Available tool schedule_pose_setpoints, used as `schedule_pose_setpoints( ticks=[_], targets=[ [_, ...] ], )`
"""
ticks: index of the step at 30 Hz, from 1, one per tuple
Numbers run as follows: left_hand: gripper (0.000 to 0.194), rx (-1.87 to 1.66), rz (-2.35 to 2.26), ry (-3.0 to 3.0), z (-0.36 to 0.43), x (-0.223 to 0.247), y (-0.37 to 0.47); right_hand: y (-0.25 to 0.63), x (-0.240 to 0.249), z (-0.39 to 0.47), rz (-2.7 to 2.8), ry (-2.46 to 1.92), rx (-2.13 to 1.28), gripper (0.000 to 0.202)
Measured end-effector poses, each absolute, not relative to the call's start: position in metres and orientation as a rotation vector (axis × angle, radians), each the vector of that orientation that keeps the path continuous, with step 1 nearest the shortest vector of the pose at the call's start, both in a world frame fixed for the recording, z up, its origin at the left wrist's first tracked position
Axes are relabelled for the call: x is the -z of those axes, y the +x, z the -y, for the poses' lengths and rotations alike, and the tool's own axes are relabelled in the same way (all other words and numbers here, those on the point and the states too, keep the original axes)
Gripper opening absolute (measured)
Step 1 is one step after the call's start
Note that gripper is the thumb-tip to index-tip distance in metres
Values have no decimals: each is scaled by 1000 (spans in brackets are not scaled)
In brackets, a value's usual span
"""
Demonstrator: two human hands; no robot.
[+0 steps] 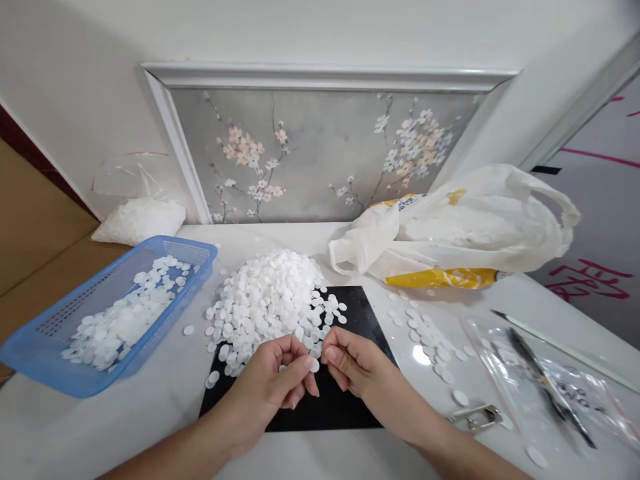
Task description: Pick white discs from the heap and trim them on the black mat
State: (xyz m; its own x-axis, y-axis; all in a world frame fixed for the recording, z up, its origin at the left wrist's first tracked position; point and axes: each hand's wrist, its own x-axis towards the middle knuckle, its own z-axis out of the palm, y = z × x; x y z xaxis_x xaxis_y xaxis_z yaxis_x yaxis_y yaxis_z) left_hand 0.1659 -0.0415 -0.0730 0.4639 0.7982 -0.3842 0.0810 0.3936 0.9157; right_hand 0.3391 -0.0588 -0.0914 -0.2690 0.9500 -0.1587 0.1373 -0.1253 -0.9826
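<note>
Between thumb and fingers, my left hand (280,381) pinches a small white disc (315,365), thin and round. Close beside it, my right hand (359,365) is closed with thumb against curled fingers; whatever it may grip is hidden. Both hands are over a black mat (345,408). A large heap of similar white discs (270,293) covers the mat's back left part and spills past its edge.
A blue basket (95,385) with more discs stands left, a clear bag of white pieces (145,220) behind it. A plastic carrier bag (460,233) lies back right. Loose discs, a metal clipper (477,419), a black pen (530,357) and zip bags (595,407) lie right.
</note>
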Motion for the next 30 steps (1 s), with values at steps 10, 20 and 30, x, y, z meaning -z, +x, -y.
schedule_pose_setpoints(
  ticks=[10, 20, 30],
  targets=[
    [23, -527, -995, 1122, 43, 71, 165, 337, 85, 63, 1614, -1257, -1421, 39],
    [23, -580, -1071, 1131, 42, 73, 165, 343, 85, 60, 1476, -1325, -1465, 26],
    [20, -557, -1046, 1130, 44, 69, 164, 337, 84, 65, 1701, -1420, -1254, 23]
  ],
)
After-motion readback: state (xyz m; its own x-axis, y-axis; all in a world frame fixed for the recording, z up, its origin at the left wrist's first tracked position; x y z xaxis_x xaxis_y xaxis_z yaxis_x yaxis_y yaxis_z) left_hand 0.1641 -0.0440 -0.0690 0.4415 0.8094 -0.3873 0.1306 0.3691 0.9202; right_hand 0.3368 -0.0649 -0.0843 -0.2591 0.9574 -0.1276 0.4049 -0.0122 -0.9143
